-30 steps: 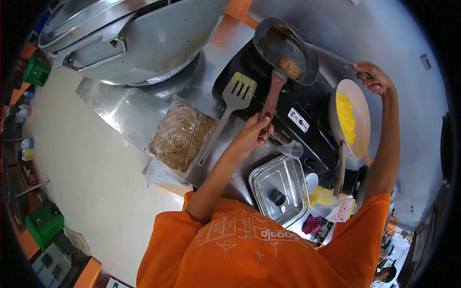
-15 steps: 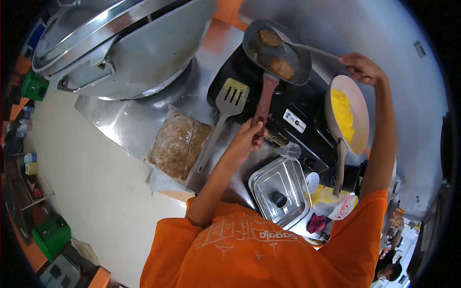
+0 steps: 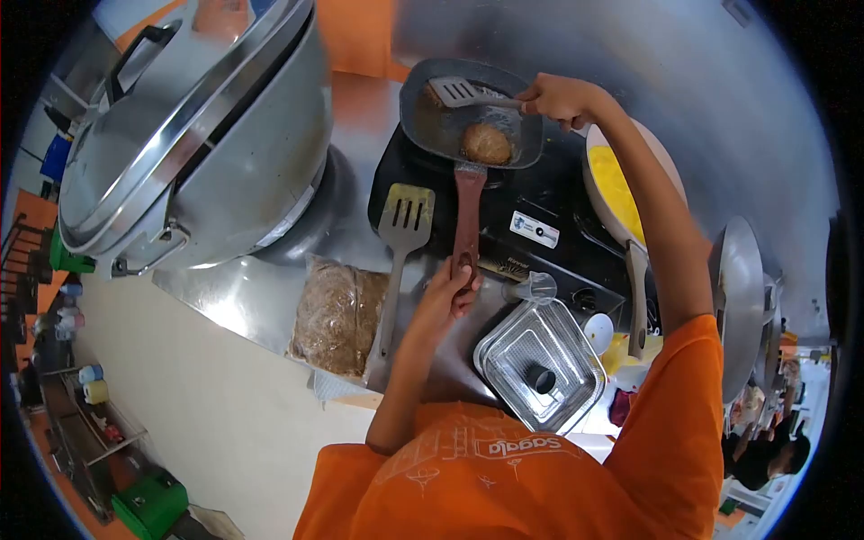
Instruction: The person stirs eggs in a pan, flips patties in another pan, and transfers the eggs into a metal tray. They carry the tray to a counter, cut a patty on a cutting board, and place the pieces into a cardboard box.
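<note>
My left hand (image 3: pixel 452 292) is wrapped round the reddish-brown handle of a dark square frying pan (image 3: pixel 434 130) on the black stove (image 3: pixel 549 193). In the pan a browned patty (image 3: pixel 487 144) lies near the handle. Another patty (image 3: pixel 434 95) at the far left is partly hidden by a slotted spatula (image 3: pixel 455 92). My right hand (image 3: pixel 564 99) is closed on that spatula's handle and reaches over the pan's right side. A second slotted spatula (image 3: pixel 407 220), its tip smeared yellow, rests left of the pan handle.
A large lidded pot (image 3: pixel 243 171) stands at the left. Beside the stove lie a bag of brown food (image 3: pixel 333 315) and a wire-mesh-like metal tray (image 3: pixel 513 346). A pale pan (image 3: pixel 661 166) with yellow food (image 3: pixel 614 184) sits under my right forearm. A person (image 3: pixel 769 454) is far right.
My right hand has moved left over the pan, and the spatula head now lies flat at the far-left patty. My left hand stays on the pan handle. The camera view has shifted.
</note>
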The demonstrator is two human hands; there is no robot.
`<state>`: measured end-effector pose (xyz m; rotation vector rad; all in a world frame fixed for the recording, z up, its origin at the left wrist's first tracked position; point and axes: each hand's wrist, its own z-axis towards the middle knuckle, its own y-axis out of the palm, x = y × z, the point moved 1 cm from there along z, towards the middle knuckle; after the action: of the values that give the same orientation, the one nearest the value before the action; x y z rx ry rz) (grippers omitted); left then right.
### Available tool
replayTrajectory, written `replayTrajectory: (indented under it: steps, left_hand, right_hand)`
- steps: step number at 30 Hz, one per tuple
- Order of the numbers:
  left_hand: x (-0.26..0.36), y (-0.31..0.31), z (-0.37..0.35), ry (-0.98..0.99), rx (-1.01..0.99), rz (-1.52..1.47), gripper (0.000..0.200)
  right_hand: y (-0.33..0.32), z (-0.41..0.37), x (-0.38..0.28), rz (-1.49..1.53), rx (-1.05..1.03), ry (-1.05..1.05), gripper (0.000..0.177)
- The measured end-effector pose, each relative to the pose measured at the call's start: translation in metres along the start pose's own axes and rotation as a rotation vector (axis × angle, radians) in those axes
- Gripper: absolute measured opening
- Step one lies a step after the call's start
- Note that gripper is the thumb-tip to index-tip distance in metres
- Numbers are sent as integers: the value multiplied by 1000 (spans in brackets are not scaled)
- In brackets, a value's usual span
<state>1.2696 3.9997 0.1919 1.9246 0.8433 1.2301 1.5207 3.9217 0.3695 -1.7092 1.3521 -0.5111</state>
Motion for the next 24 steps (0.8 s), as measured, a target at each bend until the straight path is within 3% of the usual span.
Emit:
replayTrajectory:
  steps: [3, 12, 20, 24]
  left_hand:
    - [3, 6, -3, 22, 4, 4, 29]
    - [5, 8, 3, 19, 72, 73, 33]
    - [4, 6, 8, 40, 61, 69, 35]
    - [5, 10, 5, 56, 55, 68, 36]
  right_hand:
    - [7, -16, 5, -78, 81, -21, 38]
    - [4, -46, 16, -35, -39, -120, 34]
    - [61, -38, 17, -364, 162, -195, 29]
    - [69, -59, -1, -302, 247, -223, 23]
